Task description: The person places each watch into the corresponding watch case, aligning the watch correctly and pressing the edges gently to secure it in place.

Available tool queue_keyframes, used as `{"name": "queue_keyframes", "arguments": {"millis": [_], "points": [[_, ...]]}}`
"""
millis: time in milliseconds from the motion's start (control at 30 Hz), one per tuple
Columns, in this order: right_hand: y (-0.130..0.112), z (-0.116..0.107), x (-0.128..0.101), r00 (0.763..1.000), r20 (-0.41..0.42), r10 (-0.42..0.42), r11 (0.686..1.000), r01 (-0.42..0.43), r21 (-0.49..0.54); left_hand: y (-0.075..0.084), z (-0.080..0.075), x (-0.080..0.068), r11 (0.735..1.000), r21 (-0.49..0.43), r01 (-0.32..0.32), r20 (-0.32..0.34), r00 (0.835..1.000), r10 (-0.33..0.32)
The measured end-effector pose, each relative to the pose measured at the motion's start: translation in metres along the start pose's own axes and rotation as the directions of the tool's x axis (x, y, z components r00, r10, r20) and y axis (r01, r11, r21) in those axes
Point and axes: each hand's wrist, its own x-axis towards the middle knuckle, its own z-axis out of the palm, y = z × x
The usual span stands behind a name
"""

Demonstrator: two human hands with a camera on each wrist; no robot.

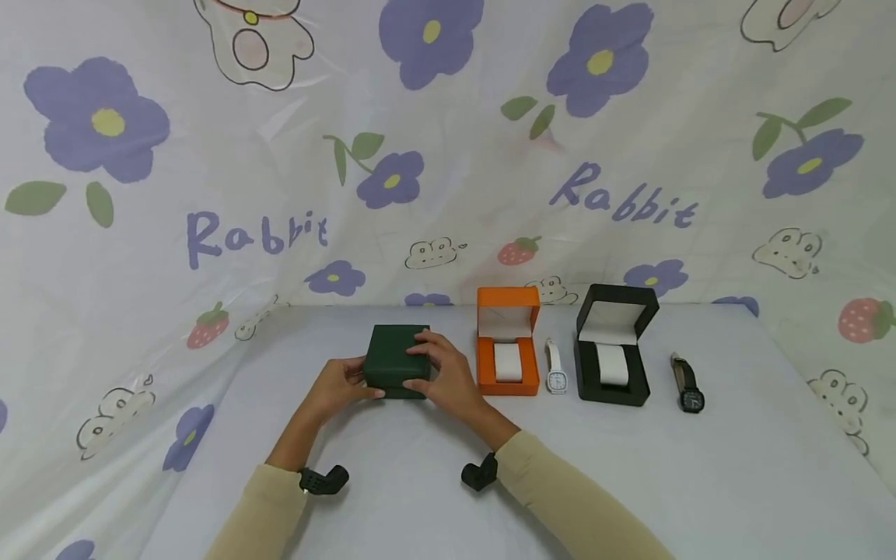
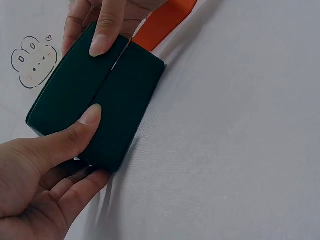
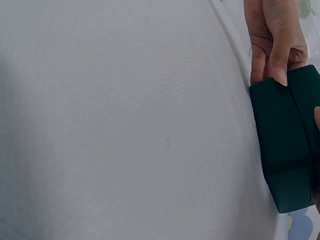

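Note:
A dark green watch box (image 1: 397, 350) sits on the white-covered table in the head view, its lid down over the base. At its left side my left hand (image 1: 341, 386) grips the base, thumb laid across the front by the seam. My right hand (image 1: 448, 372) holds the lid from the right, thumb on the lid's front and fingers over its top and side. In the left wrist view, a thin light gap shows at one end of the seam on the green box (image 2: 100, 95). The right wrist view shows part of the green box (image 3: 285, 140) at its edge.
Right of the green box stands an orange watch box (image 1: 508, 342), lid up, with a white cushion. Beside it lies a white watch (image 1: 555, 369). Farther right are a raised-lid black watch box (image 1: 614, 346) and a black watch (image 1: 688, 386). A printed curtain (image 1: 448, 218) hangs behind.

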Motion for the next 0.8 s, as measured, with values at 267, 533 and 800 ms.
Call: {"name": "queue_keyframes", "arguments": {"millis": [267, 533, 800], "points": [[0.005, 0.002, -0.002, 1.0, -0.005, -0.018, 1.0, 0.018, 0.017, 0.001, 0.001, -0.003, 1.0, 0.013, -0.019, -0.006, 1.0, 0.019], [-0.004, -0.008, -0.003, 0.999, 0.041, -0.026, 0.992, 0.03, -0.119, -0.004, -0.006, -0.001, 0.992, 0.111, -0.056, 0.028, 0.998, 0.053], [-0.019, -0.034, -0.008, 0.989, 0.139, 0.055, 0.993, -0.04, -0.11, -0.002, -0.016, -0.014, 0.99, 0.115, -0.082, 0.034, 0.996, 0.079]]}}
